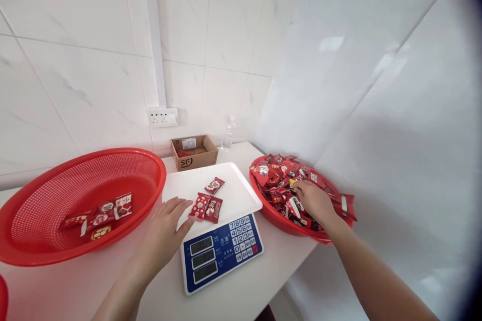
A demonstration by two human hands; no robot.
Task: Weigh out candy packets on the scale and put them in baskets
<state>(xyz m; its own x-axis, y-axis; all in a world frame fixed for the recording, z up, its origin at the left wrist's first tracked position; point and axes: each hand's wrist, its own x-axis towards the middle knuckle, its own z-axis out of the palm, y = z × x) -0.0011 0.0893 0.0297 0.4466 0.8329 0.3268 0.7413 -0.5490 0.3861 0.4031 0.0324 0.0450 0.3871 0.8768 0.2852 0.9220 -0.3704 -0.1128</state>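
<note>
My left hand (163, 233) hovers by the left edge of the white weighing tray (237, 185), fingers stretched out and thumb apart, holding nothing. Its thumb tip comes close to a dotted red packet (200, 206). Against that packet lies a dark red packet (214, 209), and a third small packet (214, 185) sits farther back on the tray. To the right, my right hand (314, 202) reaches into a red basket (269, 214) heaped with red packets. Its fingers are pinched at a small packet with a yellow patch (292, 183), partly hidden by the fingertips.
The scale's blue panel (226, 251) with keys and displays faces me. A large red mesh basket (150, 175) on the left holds several packets. Behind the scale stand a cardboard box (194, 153) and a clear bottle (228, 133). Walls close in behind and right.
</note>
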